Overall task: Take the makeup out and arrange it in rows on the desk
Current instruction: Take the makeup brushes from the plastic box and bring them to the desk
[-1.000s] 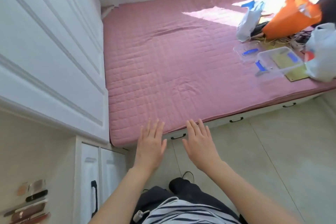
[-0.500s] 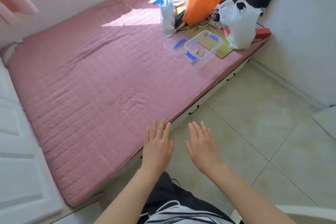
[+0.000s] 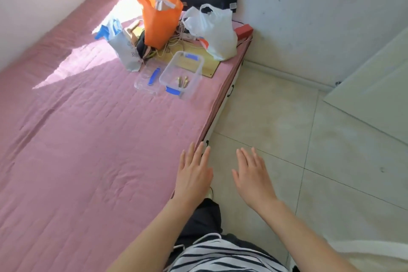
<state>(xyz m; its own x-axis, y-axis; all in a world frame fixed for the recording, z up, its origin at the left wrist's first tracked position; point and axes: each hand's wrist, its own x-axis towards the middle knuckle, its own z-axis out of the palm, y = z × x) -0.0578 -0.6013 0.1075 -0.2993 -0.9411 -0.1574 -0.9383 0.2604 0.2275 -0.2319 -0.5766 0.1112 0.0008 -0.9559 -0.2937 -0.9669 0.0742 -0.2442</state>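
- Pink quilted bedding point(image 3: 88, 139) fills our left side, pale floor tiles point(image 3: 287, 139) our right.
- Our left hand point(image 3: 193, 175) and right hand point(image 3: 254, 176) hover flat, fingers extended and loosely together, both empty.
- Far off on the bed, a clear plastic box point(image 3: 181, 74) sits lidless with a few gold makeup tubes point(image 3: 182, 81) inside, its lid point(image 3: 148, 79) just beside it.
- Behind stand an orange bag point(image 3: 160, 17) and a white bag point(image 3: 216, 33).

A pink quilted bed point(image 3: 88, 139) fills the left of the room. At its 1 o'clock corner stand an orange bag point(image 3: 160, 17) and a white bag point(image 3: 217, 33), cables between them. A tiled floor point(image 3: 287, 128) lies to the right.
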